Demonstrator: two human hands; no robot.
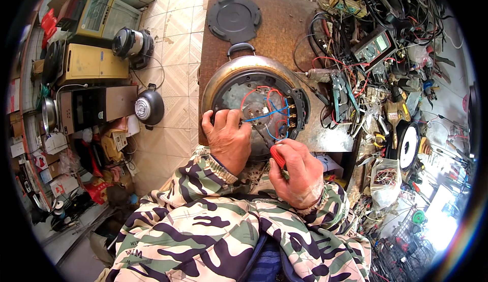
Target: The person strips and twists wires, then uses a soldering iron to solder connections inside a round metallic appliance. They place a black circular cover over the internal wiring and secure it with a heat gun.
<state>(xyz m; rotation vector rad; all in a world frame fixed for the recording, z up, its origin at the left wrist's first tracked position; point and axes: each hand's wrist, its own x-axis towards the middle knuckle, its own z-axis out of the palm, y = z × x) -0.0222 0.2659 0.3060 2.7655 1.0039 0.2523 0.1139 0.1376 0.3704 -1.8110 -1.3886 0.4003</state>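
Observation:
An upturned round electric pan lies on the workbench with its underside open, showing red and blue wires and a row of brass-coloured terminals at the right. My left hand rests over its lower left part, fingers bent, thumb and forefinger closed at the end of a blue wire. My right hand is closed round red-handled pliers. Their dark tapering tip points into the pan's middle, close to my left fingertips. Whether the tip touches a wire I cannot tell.
On the brown workbench, a round black cover lies beyond the pan. Tangled cables, a multimeter, teal-handled wire strippers and a brush crowd the right. Cookers and a small pot stand on the tiled floor at left.

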